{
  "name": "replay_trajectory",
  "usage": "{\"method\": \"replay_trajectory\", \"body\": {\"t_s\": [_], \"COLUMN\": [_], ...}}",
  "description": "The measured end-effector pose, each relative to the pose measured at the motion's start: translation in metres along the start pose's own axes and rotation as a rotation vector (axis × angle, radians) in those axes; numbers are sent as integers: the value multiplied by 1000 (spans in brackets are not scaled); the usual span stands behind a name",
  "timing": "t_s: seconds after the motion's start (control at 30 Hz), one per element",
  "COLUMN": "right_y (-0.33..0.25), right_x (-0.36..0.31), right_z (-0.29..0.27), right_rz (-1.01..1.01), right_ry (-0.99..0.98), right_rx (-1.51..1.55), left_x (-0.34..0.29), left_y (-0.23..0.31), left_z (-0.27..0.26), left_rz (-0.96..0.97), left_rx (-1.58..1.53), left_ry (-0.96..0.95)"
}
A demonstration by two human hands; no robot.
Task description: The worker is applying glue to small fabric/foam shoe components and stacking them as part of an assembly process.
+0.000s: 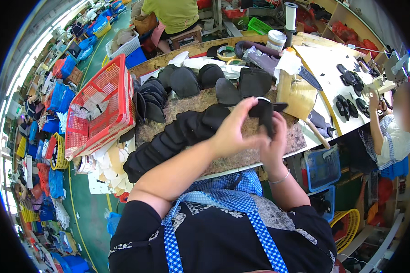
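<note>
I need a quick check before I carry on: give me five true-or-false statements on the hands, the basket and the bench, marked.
1. The left hand and right hand are both on a black piece. True.

2. The red basket is to the right of both hands. False: it is to their left.

3. Overlapping black pieces lie in a row on the speckled board. True.

4. The bracelet is on the left wrist. False: it is on the right wrist.

5. The apron straps are plain red. False: they are blue-and-white checked.
</note>
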State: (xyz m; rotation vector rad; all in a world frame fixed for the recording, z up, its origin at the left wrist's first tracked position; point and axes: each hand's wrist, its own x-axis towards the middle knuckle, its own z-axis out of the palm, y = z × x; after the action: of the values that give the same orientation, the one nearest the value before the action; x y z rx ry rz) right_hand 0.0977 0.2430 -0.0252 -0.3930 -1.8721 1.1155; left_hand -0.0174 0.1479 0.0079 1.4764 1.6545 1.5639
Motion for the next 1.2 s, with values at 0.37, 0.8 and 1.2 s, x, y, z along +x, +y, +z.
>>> {"method": "replay_trajectory", "body": {"t_s": [0.37,0.8,1.2], "right_y": [-43,-27,-37], "right_x": [-29,-60,-66], "right_z": [27,56,27], "right_rz": [-300,551,1196], "right_ry": [-225,-515,-782], "right_rx": [-55,643,1158], "left_x": [-103,-131,-121], "left_y": [4,15,15], "left_z": [-21,-4,-24], "left_rz": [31,-104,-414], "left_rx": [581,312,217], "left_ry": [499,555,573]}}
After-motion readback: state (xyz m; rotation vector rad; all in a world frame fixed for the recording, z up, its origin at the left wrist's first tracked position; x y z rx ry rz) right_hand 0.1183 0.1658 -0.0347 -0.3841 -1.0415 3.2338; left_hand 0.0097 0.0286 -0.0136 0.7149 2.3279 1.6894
